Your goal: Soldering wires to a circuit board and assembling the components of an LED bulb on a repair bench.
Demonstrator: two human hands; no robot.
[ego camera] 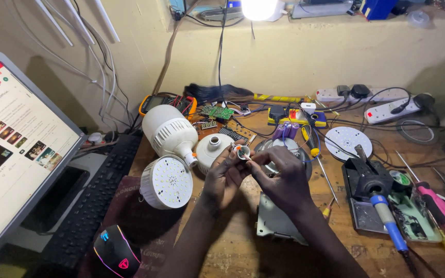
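Seen from the head camera, both hands meet above the middle of the wooden workbench (243,242), just in front of a white dome-shaped bulb housing (213,149). The left hand (222,177) pinches a small lamp screw base (242,152) between thumb and fingertips: a short round cap, silvery metal outside with a pale inner face turned toward the camera. The right hand (284,180) has its fingers curled narrow, fingertips touching the cap's rim (whether it grips a wire there is too small to tell).

Left of the hands lie 2 white plastic LED bulbs: a large one (168,131) on its side with a ribbed collar, and a second (167,181) showing its round face dotted with LED chips. Beneath the right wrist sits a flat grey metal plate (276,226). A blue-handled soldering iron (390,224) rests at a black stand (369,177) to the right, next to a pink-handled screwdriver (436,203). Farther back are a round white LED disc (348,141), a yellow-handled screwdriver (311,144), a green circuit board (217,111), an orange-edged multimeter (167,103) and white power strips (387,109). At the left edge stand a lit monitor (16,149), a black keyboard (93,198) and a black mouse (115,253) with glowing trim.
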